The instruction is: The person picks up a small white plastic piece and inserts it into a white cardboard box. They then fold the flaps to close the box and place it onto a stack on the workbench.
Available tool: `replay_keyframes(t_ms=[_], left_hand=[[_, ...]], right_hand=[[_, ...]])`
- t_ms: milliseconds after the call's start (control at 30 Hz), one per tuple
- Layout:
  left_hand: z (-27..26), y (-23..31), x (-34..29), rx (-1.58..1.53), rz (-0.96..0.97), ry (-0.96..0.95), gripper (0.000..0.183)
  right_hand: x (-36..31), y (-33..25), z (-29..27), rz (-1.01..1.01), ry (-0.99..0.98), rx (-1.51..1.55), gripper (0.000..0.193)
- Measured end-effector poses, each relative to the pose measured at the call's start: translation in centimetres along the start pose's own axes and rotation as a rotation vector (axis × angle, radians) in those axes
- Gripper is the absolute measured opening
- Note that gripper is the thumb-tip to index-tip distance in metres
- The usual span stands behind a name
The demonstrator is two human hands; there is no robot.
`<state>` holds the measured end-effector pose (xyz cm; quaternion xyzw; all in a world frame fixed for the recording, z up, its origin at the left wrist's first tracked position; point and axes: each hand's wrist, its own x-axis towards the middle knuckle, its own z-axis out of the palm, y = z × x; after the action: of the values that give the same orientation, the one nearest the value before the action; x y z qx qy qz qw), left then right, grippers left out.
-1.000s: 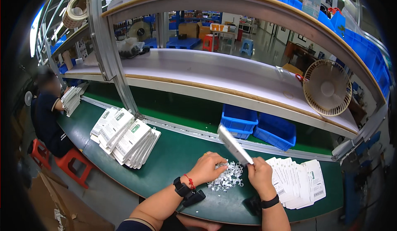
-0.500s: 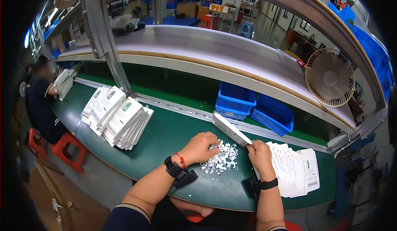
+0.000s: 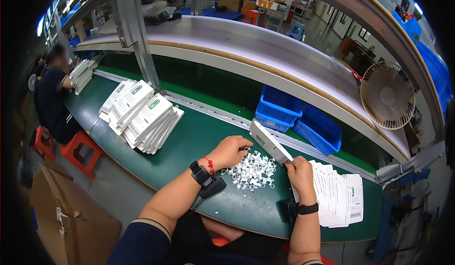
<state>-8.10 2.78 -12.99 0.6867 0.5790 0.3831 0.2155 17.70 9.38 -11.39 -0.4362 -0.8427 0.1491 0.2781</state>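
My right hand (image 3: 299, 172) grips the lower right end of a thin white box (image 3: 269, 141) with green print, holding it up at a tilt over the table. Below that box lies a loose pile of small white plastic clips with rings (image 3: 253, 171). At the pile's far left edge is my left hand (image 3: 232, 151), thumb and fingers drawn together close to the box's lower left side. Whatever is between those fingertips, if anything, is too small to make out. Right of my right hand, similar white boxes (image 3: 353, 196) lie fanned out in an overlapping row.
Stacked white boxes (image 3: 149, 118) lean on the left of the green table (image 3: 199, 132). Blue bins (image 3: 317, 128) stand at the back beneath a white shelf (image 3: 227, 44), which carries a fan (image 3: 387, 95). A co-worker (image 3: 52, 94) sits far left near red stools (image 3: 80, 151).
The view has shifted, moving the scene within the picture. My left hand has moved from over the pile to its far left edge. The box stays in my right hand, its printed face turned more into view.
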Motion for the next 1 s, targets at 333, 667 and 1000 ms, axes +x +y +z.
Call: replay_keyframes(t_ms=[333,667,1000], left_hand=[[-0.1,-0.8,0.2,0.116,0.089,-0.045,0.026],[-0.2,-0.7,0.2,0.113,0.024,-0.085,0.015],[-0.5,-0.3,0.0,0.096,-0.006,-0.086,0.013]], right_hand=[[0.1,-0.7,0.6,-0.072,-0.066,0.087,0.015],[0.0,-1.2,0.4,-0.023,-0.076,0.100,0.015],[0.0,-0.7,0.4,0.010,-0.035,0.087,0.016]])
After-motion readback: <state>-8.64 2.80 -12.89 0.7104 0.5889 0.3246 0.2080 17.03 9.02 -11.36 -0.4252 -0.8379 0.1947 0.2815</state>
